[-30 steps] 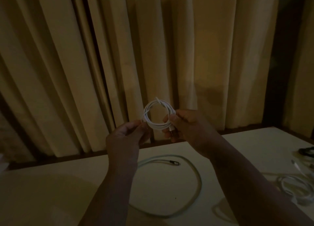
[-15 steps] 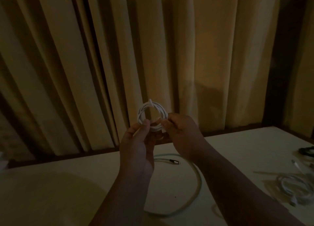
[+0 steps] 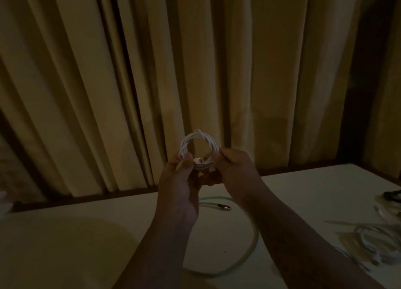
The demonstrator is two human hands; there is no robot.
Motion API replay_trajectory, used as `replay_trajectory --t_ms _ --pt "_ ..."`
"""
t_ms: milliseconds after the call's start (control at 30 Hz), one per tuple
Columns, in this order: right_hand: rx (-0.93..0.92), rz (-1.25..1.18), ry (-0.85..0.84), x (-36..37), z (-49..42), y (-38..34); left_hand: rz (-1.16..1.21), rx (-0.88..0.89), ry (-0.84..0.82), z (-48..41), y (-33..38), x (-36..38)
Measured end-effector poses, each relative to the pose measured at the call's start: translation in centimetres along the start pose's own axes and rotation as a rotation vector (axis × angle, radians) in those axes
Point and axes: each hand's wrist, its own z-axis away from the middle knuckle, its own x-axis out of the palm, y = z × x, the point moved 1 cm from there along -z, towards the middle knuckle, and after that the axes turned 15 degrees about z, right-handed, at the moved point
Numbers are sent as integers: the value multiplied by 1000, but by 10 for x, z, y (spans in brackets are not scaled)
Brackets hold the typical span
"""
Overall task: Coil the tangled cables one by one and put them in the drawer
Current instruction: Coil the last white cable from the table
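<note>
- A white coiled cable (image 3: 198,149) is seen.
- A pale green cable (image 3: 249,254) with a dark metallic plug (image 3: 224,206) is seen.
- A cream table (image 3: 86,234) is shown.
- Plain tan curtains (image 3: 130,82) are shown.
- A black cable (image 3: 392,195) is glimpsed.

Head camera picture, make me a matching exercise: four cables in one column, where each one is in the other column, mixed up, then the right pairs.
Column one
1. white coil
2. pale green cable
3. black cable
4. white tangle

Column two
A. at the far right edge of the table
B. held up in the air by the left hand and the right hand
C. heaped on the table at the near right
D. lying in a wide loop on the table, under the arms

Pairs: 1-B, 2-D, 3-A, 4-C
</note>
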Motion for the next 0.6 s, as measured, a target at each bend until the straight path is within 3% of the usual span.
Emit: replay_trajectory --t_ms 300,367,500,600 --pt "-24 -17 65 6 0 5 -552 220 -8 -5 7 -4" --pt "-44 -6 87 5 3 2 -542 127 97 -2 7 -1" --pt "-130 111 140 7 7 0 -236 -275 170 8 8 5" --pt "-170 259 143 11 7 4 -124 -337 167 8 10 4"
